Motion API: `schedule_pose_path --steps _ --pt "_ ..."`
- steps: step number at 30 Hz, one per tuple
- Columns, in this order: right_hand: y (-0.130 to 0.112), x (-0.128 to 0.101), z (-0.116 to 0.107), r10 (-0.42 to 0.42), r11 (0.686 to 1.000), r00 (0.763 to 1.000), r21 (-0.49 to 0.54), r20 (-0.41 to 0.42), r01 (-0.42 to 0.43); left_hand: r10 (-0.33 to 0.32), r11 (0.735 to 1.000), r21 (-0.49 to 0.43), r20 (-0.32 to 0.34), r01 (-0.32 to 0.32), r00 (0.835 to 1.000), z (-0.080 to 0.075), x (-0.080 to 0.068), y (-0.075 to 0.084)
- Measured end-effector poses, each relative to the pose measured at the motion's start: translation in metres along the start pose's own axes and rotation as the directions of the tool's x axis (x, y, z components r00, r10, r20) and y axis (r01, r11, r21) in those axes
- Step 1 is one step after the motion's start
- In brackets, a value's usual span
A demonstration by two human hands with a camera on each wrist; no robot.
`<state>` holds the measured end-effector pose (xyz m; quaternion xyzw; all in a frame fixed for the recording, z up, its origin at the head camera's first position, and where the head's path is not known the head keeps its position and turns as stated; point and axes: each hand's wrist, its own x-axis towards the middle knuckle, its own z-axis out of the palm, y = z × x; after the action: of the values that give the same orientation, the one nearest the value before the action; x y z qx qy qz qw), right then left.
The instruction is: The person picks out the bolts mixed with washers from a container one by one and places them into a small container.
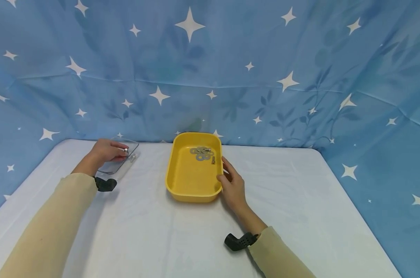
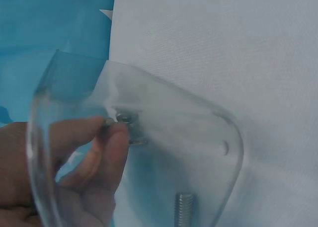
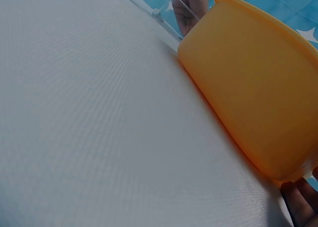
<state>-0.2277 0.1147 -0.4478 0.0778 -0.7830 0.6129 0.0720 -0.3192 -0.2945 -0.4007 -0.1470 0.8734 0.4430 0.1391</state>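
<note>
At the left middle of the head view, the left hand (image 1: pixel 105 151) reaches into a clear plastic tray (image 1: pixel 121 164) lying on the white table (image 1: pixel 161 231), its thumb and fingertips (image 2: pixel 115 132) closed in a pinch on a small metal nut (image 2: pixel 124 118). The nut is a tiny, shiny, silver-grey piece, seen through the tray's clear wall in the left wrist view. It is likely hard, light and smooth, so it could slip or roll; a fingertip pinch across its sides seems the surest hold. A threaded bolt (image 2: pixel 185 209) lies at the lower edge of that view, in the same tray and apart from the fingers. In the centre of the head view stands a yellow tub (image 1: pixel 177 185), stiff-looking plastic with rounded corners, holding several grey washers (image 1: pixel 200 153) and a small bolt at its far end. The right hand (image 1: pixel 233 184) rests against the tub's right rim, fingers lightly curved on the wall with the thumb at the edge, steadying rather than lifting it. A blue star-print cloth (image 1: pixel 230 58) fills the upper frame.
</note>
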Motion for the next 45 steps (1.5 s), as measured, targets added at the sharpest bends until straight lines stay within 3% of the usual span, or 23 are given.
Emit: schedule_pose_path --steps 8,33,40,45 --pt "-0.002 -0.001 0.001 -0.006 1.0 1.0 -0.001 0.01 0.006 -0.022 0.999 0.032 -0.026 0.023 0.999 0.001 0.0 -0.003" --pt "-0.002 -0.001 0.0 0.014 1.0 1.0 -0.009 0.004 -0.014 0.015 1.0 0.011 0.007 -0.015 1.0 0.002 0.003 -0.004" --pt "-0.001 -0.002 0.0 -0.001 1.0 1.0 0.003 0.001 0.001 0.018 0.999 -0.041 0.027 -0.017 0.999 -0.002 -0.002 -0.002" --pt "0.001 -0.001 0.001 -0.008 1.0 1.0 0.0 0.008 0.008 0.033 0.999 -0.025 0.032 -0.033 0.999 -0.005 -0.009 0.002"
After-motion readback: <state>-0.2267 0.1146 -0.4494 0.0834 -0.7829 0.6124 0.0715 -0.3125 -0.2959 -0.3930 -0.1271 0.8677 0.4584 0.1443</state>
